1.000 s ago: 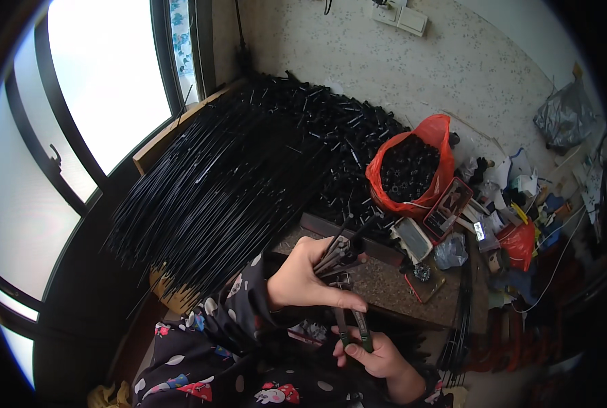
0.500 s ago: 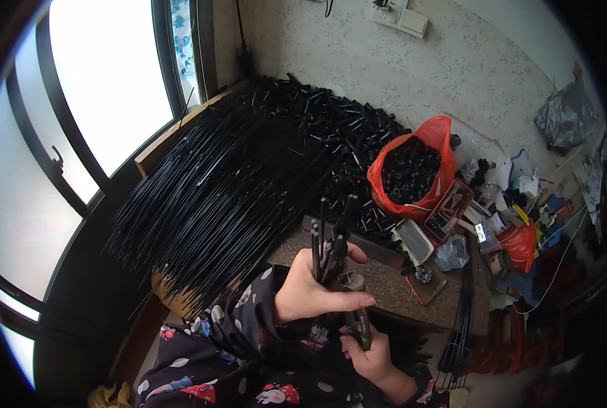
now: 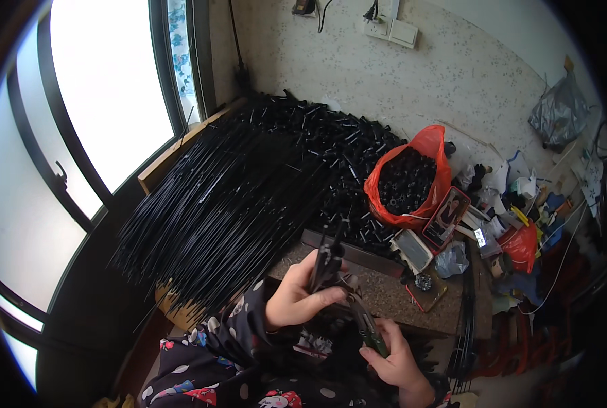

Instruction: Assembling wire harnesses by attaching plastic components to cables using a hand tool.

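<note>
My left hand [image 3: 292, 299] is closed around a bundle of short black rod-like parts [image 3: 326, 264] that points up and away from me. In my right hand [image 3: 400, 364] is a pair of pliers [image 3: 368, 328] with dark green handles, fingers wrapped round the grips. The pliers' jaws meet the lower end of the bundle beside my left thumb; exactly what they grip there is too small to make out. Beyond my left hand, a large pile of long thin black rods [image 3: 208, 204] lies slanting across the table.
Short black tube-like parts [image 3: 344, 129] are heaped behind the rods. An orange-red plastic bag [image 3: 441, 178] holds small black pieces. A phone [image 3: 446, 217] showing a picture leans by it. A metal bar [image 3: 365, 253] lies along the speckled tabletop [image 3: 378, 285]. Clutter fills the right side.
The pliers and my right hand have moved up and right, and the pliers now tilt more. My left hand has shifted slightly left, and the bundle leans differently. The view has tipped a little.
</note>
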Demonstrator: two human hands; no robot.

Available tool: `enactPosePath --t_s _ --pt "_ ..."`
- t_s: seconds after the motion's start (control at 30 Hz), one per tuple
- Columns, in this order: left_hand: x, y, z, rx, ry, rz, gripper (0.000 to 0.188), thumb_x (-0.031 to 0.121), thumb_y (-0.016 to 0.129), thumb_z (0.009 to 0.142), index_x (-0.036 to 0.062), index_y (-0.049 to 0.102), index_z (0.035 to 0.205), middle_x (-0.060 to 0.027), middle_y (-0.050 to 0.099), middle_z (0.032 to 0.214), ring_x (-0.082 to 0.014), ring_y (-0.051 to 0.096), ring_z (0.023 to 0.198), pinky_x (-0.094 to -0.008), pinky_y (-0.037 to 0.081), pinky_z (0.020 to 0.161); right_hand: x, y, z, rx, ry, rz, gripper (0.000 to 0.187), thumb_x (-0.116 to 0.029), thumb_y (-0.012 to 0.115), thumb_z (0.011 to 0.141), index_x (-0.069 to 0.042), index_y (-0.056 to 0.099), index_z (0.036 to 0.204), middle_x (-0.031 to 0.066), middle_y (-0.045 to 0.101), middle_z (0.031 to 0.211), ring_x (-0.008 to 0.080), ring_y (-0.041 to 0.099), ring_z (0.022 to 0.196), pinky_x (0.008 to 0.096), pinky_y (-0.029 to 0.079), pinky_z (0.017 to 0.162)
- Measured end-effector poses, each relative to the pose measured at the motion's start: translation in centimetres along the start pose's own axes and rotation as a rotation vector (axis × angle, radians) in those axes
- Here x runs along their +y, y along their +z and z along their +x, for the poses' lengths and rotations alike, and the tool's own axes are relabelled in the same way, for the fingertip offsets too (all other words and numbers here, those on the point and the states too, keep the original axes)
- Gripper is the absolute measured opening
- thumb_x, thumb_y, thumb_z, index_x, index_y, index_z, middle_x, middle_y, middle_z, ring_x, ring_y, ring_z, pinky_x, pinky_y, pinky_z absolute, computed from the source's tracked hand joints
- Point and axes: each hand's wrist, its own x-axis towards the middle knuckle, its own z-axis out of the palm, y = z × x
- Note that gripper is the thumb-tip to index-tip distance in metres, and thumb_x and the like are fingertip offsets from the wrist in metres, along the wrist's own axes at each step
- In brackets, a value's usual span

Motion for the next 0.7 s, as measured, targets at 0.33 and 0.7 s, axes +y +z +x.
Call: enactPosePath --t_s 0.33,0.7 --pt "-1.7 -2.0 -0.4 -0.197 -0.023 -0.201 0.049 0.036 0.077 0.068 0.0024 0.045 0.084 -0.0057 0.052 0.068 -0.0127 0.052 0.059 -0.0251 0.043 0.054 -4.3 -3.3 1.1 0.001 -0.571 -0.862 0.023 -0.014 0.071 0.058 -0.007 0.061 0.078 0.0052 0.053 0.106 0.0306 0.042 0.108 0.0466 0.032 0.088" --pt "-0.3 -2.4 -0.9 0.002 -0.062 -0.032 0.056 0.052 0.064 0.075 -0.0003 0.049 0.087 -0.0028 0.053 0.072 -0.0078 0.048 0.057 -0.0208 0.041 0.052 -6.2 -3.8 1.6 0.036 -0.791 -1.096 0.028 0.0 0.067 0.063 -0.003 0.064 0.09 0.0149 0.056 0.104 0.0306 0.057 0.086 0.0318 0.049 0.066"
